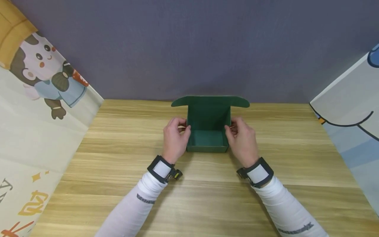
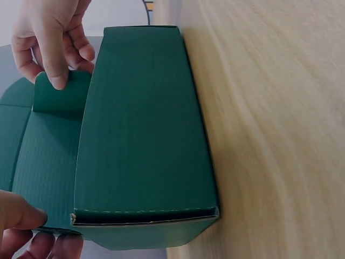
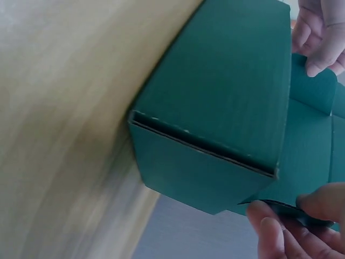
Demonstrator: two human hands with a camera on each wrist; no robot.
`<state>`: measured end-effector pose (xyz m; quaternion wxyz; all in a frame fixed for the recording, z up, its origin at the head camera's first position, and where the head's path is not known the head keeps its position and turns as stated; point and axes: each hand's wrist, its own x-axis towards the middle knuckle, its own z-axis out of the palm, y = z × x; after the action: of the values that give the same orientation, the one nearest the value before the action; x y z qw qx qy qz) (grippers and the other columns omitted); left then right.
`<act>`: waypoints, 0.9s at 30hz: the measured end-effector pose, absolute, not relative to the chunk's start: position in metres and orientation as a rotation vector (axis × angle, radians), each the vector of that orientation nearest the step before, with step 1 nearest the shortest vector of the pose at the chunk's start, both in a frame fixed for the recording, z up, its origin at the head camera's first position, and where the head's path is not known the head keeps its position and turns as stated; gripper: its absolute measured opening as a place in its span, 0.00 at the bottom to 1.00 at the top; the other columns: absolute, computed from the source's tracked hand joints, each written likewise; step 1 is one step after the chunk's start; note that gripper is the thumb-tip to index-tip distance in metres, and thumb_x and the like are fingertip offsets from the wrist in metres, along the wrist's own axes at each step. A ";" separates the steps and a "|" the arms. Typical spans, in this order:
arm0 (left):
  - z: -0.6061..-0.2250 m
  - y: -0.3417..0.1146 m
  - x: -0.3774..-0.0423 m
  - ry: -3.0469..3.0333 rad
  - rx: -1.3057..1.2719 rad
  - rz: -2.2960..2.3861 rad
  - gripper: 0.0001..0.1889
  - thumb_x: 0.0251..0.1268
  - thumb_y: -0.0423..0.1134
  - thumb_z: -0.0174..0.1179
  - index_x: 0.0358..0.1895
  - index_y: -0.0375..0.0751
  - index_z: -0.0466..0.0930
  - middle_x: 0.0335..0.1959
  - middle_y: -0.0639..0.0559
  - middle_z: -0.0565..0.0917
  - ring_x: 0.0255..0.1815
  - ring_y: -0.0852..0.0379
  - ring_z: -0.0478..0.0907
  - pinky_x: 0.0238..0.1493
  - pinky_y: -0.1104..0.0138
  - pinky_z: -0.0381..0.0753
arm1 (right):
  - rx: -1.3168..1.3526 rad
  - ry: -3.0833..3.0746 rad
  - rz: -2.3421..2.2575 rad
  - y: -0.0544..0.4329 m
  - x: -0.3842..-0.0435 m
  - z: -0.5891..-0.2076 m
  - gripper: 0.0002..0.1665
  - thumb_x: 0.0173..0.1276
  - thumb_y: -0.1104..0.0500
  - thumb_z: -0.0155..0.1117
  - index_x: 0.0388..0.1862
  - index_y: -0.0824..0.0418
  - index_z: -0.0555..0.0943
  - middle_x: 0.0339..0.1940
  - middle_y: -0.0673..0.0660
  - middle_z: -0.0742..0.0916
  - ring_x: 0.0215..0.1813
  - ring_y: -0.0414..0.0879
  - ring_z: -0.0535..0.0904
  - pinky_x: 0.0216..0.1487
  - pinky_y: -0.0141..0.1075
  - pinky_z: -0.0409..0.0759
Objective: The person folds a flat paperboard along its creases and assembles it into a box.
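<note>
A small green cardboard box (image 1: 207,138) stands on the wooden table, its lid (image 1: 209,113) raised at the back with a rounded ear out to each side. At the box's left side my left hand (image 1: 176,136) pinches a side flap between thumb and fingers. My right hand (image 1: 242,140) pinches the matching flap (image 2: 62,94) on the right side. The left wrist view shows the box's front wall (image 2: 143,124) close up, with both hands at the flaps behind it. In the right wrist view, the left hand's flap (image 3: 312,81) appears at the upper right.
The wood-grain table (image 1: 124,184) extends around the box. Behind it rises a dark grey-blue panel (image 1: 201,49). Printed cartoon panels stand along the left side (image 1: 38,131) and the right side (image 1: 349,98). Both wrists wear strapped-on cameras.
</note>
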<state>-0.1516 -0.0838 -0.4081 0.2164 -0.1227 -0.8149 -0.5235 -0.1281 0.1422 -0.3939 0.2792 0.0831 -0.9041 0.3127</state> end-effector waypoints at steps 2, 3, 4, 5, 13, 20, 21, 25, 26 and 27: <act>-0.409 -0.084 -0.151 -2.262 -0.341 -1.455 0.08 0.60 0.29 0.64 0.41 0.33 0.78 0.40 0.46 0.80 0.40 0.56 0.82 0.42 0.70 0.85 | 0.221 -2.435 0.839 0.142 -0.127 -0.395 0.14 0.66 0.59 0.65 0.47 0.64 0.76 0.35 0.59 0.86 0.32 0.47 0.84 0.31 0.42 0.84; -0.409 -0.084 -0.151 -2.266 -0.341 -1.456 0.08 0.60 0.29 0.64 0.41 0.33 0.77 0.40 0.47 0.80 0.40 0.56 0.82 0.42 0.70 0.85 | 0.222 -2.436 0.841 0.142 -0.127 -0.395 0.14 0.66 0.59 0.66 0.47 0.64 0.76 0.35 0.59 0.86 0.32 0.47 0.84 0.31 0.42 0.84; -0.410 -0.084 -0.151 -2.266 -0.343 -1.460 0.08 0.60 0.29 0.64 0.41 0.33 0.77 0.40 0.47 0.80 0.40 0.56 0.82 0.42 0.69 0.85 | 0.225 -2.437 0.846 0.143 -0.126 -0.396 0.15 0.66 0.58 0.66 0.46 0.64 0.76 0.35 0.59 0.86 0.32 0.48 0.84 0.31 0.42 0.85; -0.411 -0.085 -0.151 -2.268 -0.343 -1.462 0.08 0.59 0.28 0.65 0.41 0.34 0.77 0.40 0.47 0.80 0.40 0.56 0.83 0.43 0.69 0.85 | 0.226 -2.437 0.846 0.143 -0.126 -0.397 0.15 0.66 0.58 0.66 0.46 0.64 0.76 0.35 0.59 0.86 0.32 0.48 0.84 0.32 0.42 0.85; -0.413 -0.089 -0.151 -2.309 -0.367 -1.395 0.09 0.56 0.30 0.68 0.38 0.36 0.79 0.39 0.49 0.81 0.41 0.54 0.82 0.46 0.64 0.84 | 0.233 -2.441 0.854 0.148 -0.125 -0.401 0.16 0.63 0.57 0.69 0.45 0.63 0.77 0.36 0.59 0.87 0.34 0.50 0.84 0.36 0.45 0.84; -0.414 -0.096 -0.151 -2.392 -0.393 -1.374 0.17 0.54 0.33 0.70 0.47 0.42 0.78 0.42 0.51 0.83 0.43 0.54 0.82 0.49 0.59 0.82 | 0.284 -2.480 0.890 0.154 -0.124 -0.406 0.17 0.61 0.58 0.71 0.45 0.61 0.77 0.38 0.56 0.87 0.38 0.49 0.83 0.38 0.43 0.81; -0.415 -0.097 -0.152 -2.390 -0.411 -1.391 0.20 0.53 0.32 0.71 0.51 0.43 0.78 0.42 0.52 0.84 0.43 0.55 0.82 0.50 0.60 0.82 | 0.301 -2.482 0.896 0.156 -0.124 -0.407 0.17 0.61 0.58 0.71 0.46 0.61 0.77 0.39 0.56 0.87 0.40 0.49 0.84 0.39 0.43 0.80; -0.417 -0.104 -0.157 -2.382 -0.507 -1.455 0.33 0.51 0.28 0.70 0.63 0.47 0.72 0.41 0.52 0.83 0.44 0.52 0.83 0.51 0.60 0.82 | 0.381 -2.475 0.958 0.165 -0.126 -0.413 0.18 0.60 0.57 0.72 0.47 0.59 0.78 0.43 0.53 0.86 0.45 0.48 0.84 0.42 0.43 0.79; -0.417 -0.106 -0.158 -2.383 -0.531 -1.464 0.34 0.51 0.27 0.70 0.65 0.48 0.71 0.42 0.51 0.83 0.45 0.51 0.83 0.51 0.59 0.82 | 0.401 -2.471 0.985 0.168 -0.126 -0.415 0.18 0.60 0.57 0.71 0.48 0.58 0.78 0.44 0.52 0.86 0.46 0.48 0.83 0.43 0.43 0.79; -0.417 -0.108 -0.158 -2.394 -0.551 -1.461 0.35 0.52 0.27 0.69 0.66 0.49 0.71 0.42 0.51 0.83 0.45 0.51 0.83 0.52 0.59 0.82 | 0.418 -2.467 1.014 0.171 -0.126 -0.416 0.18 0.61 0.57 0.71 0.48 0.58 0.79 0.45 0.52 0.86 0.47 0.47 0.83 0.43 0.43 0.79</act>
<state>-0.1585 -0.1082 -0.4171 0.1412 -0.1910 -0.8291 -0.5061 -0.1264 0.1707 -0.4160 0.2192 0.1511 -0.8916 0.3664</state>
